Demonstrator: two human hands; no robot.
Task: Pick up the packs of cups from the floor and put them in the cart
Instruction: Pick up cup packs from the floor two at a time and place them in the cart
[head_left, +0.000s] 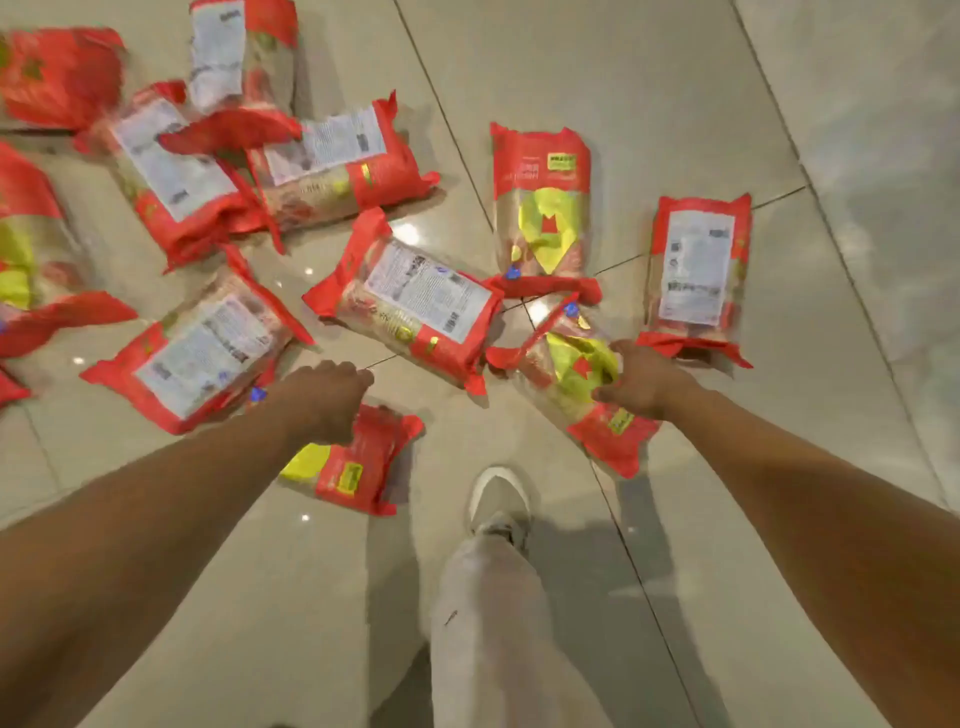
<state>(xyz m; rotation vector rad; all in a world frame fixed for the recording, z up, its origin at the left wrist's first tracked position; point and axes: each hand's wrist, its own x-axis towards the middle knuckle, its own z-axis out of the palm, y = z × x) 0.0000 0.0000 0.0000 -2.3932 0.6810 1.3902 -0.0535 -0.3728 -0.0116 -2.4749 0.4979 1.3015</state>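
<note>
Several red and clear packs of cups lie scattered on the tiled floor. My left hand (324, 400) is curled over the top of a pack with a yellow patch (358, 467) just in front of my foot. My right hand (641, 379) grips another pack with a yellow and red print (582, 374), which is tilted. A pack with a white label (415, 301) lies between my hands, slightly beyond them. More packs sit at the left (202, 353) and far right (696, 270). No cart is in view.
My leg in light trousers and a pale shoe (498, 504) stand on the glossy beige tiles (675, 104) between my arms. Other packs pile up at the upper left (171, 161). Bare floor stretches to the upper right and lower part of the view.
</note>
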